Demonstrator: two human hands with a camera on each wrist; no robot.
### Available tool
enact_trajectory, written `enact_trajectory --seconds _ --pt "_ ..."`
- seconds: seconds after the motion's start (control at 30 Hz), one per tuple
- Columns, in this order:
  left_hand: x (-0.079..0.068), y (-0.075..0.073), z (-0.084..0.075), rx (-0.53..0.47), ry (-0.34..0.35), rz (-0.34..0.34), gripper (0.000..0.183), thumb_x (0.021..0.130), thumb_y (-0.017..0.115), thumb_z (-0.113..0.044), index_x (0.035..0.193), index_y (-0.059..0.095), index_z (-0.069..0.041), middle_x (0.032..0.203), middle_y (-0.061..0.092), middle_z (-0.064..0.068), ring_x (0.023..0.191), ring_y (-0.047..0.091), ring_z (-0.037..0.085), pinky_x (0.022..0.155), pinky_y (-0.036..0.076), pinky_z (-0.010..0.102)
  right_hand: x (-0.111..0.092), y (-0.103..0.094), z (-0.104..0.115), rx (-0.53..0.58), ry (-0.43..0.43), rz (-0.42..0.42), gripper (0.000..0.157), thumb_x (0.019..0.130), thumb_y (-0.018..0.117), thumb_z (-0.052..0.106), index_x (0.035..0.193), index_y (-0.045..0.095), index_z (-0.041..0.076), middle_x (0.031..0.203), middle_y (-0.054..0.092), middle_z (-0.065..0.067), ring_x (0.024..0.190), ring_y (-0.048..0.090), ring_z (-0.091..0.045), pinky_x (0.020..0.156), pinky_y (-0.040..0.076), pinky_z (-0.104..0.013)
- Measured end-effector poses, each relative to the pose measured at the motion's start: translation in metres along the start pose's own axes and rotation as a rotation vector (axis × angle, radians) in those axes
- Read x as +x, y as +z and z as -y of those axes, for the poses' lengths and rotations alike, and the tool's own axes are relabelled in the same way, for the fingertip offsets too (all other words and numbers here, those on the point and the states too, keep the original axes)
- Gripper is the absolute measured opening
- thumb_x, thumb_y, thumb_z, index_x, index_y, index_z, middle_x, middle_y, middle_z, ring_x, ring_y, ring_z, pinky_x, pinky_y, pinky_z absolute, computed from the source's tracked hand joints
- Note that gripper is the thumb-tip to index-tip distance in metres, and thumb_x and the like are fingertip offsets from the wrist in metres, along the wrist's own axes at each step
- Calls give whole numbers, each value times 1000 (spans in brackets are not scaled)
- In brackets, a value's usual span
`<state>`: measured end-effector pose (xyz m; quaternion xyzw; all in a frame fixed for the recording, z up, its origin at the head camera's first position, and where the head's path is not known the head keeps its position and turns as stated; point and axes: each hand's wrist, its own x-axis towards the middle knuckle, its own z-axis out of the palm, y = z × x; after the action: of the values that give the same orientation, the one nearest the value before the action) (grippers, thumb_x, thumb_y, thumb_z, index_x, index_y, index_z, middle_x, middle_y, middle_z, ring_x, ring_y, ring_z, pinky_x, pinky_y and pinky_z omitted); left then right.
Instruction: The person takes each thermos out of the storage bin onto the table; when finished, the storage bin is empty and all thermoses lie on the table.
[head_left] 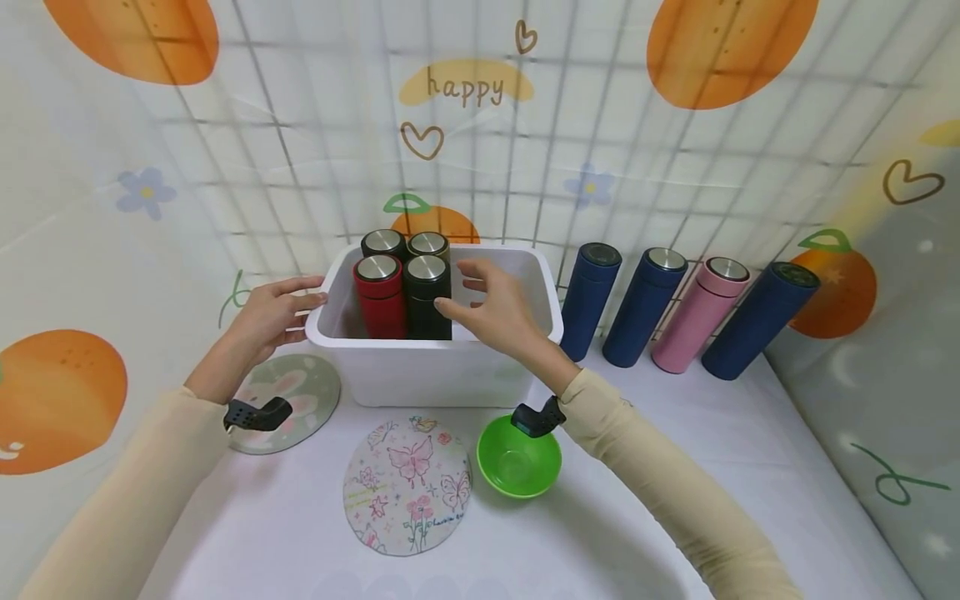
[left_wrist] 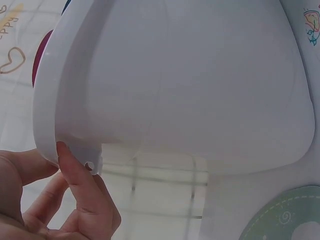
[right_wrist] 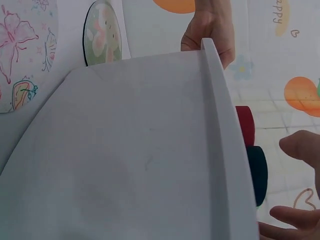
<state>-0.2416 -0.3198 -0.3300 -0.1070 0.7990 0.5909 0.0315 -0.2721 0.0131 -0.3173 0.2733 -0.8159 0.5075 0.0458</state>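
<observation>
A white plastic bin [head_left: 435, 367] stands on the table with several steel-topped bottles upright in its left part. Among these are a red bottle [head_left: 380, 300] and a black bottle [head_left: 429, 304] in front. My left hand [head_left: 273, 321] holds the bin's left rim between its thumb and fingers; the left wrist view shows that hand [left_wrist: 75, 200] at the rim's edge. Over the bin, just right of the black bottle, my right hand [head_left: 498, 308] is spread with nothing in it. In the right wrist view, a gap shows between its thumb [right_wrist: 300, 145] and the bottles.
Right of the bin, blue bottles [head_left: 591, 300] and a pink bottle [head_left: 701, 315] lean against the wire grid. In front lie a round butterfly mat [head_left: 408, 492] and a green bowl [head_left: 517, 467]. A green rabbit mat [head_left: 300, 408] lies at the bin's left.
</observation>
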Motion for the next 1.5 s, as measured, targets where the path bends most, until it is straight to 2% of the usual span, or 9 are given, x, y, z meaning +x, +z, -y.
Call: enact_trajectory --seconds 0.17,0.3,0.6,0.93,1.17,1.5 --pt "0 0 1 -13 1 1 59 100 64 -30 152 43 -13 130 53 12 87 66 12 76 57 27 7 7 1 -15 -10 -6 66 87 79 30 141 51 3 141 54 -15 123 58 -31 93 53 -40" --pt "1 0 2 -14 0 0 59 100 64 -30 152 43 -13 131 53 12 86 66 12 76 57 27 14 13 0 -29 -2 -10 65 87 80 29 141 52 6 138 56 -12 122 59 -31 94 53 -39" --pt "0 -2 2 -6 -2 10 59 100 63 -30 153 42 -14 133 52 12 88 66 11 77 57 28 27 27 5 -109 21 -32 79 83 84 29 146 44 4 139 55 -12 121 59 -26 97 49 -36" --pt "1 -2 2 -10 -3 13 59 100 64 -30 153 43 -14 133 52 13 88 66 12 76 57 27 36 32 0 -222 4 -62 72 80 85 31 139 53 4 127 61 -8 110 58 -21 90 49 -32" --pt "1 -2 2 -4 0 8 59 100 63 -31 153 43 -15 136 51 13 90 66 13 77 57 27 36 30 -3 -201 -31 -46 61 76 88 32 128 63 11 118 63 -1 106 56 -17 88 48 -29" --pt "0 -1 0 -7 -6 11 59 100 63 -31 153 43 -15 137 50 14 91 66 13 79 57 29 34 28 -8 -138 27 12 70 77 88 24 136 52 11 126 59 -5 106 60 -20 87 52 -31"
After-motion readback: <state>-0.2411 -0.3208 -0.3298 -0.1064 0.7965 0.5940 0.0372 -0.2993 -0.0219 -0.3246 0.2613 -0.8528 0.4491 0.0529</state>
